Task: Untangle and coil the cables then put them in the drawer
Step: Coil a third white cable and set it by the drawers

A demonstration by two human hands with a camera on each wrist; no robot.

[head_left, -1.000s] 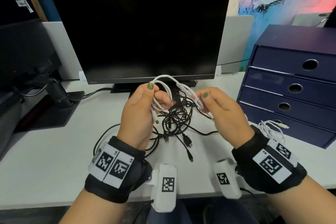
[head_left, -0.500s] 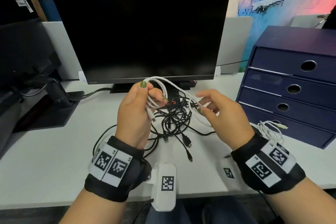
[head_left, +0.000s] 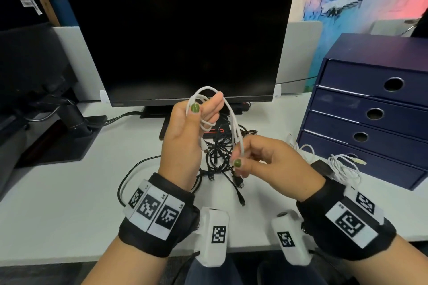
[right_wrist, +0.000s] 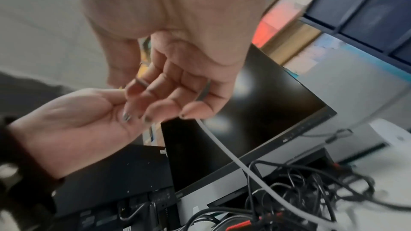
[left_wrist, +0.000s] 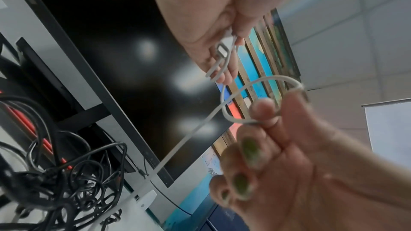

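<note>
Above the desk my left hand holds a few loops of a white cable, its thumb pressed on them. The cable runs down to my right hand, which pinches it lower and nearer to me. In the left wrist view a white cable loops round the right hand's fingertips, and a plug end sits in the left hand's fingers. A white cable trails from my right hand toward the tangle of black cables on the desk. The blue drawer unit stands at the right, its drawers closed.
A second white cable lies bunched on the desk in front of the lowest drawer. A dark monitor stands behind the tangle. Another monitor's base sits at the left. The white desk has bare surface at front left.
My right hand has dropped lower and come nearer to me, drawing the white cable down with it. My left hand keeps hold of the loops in almost the same place.
</note>
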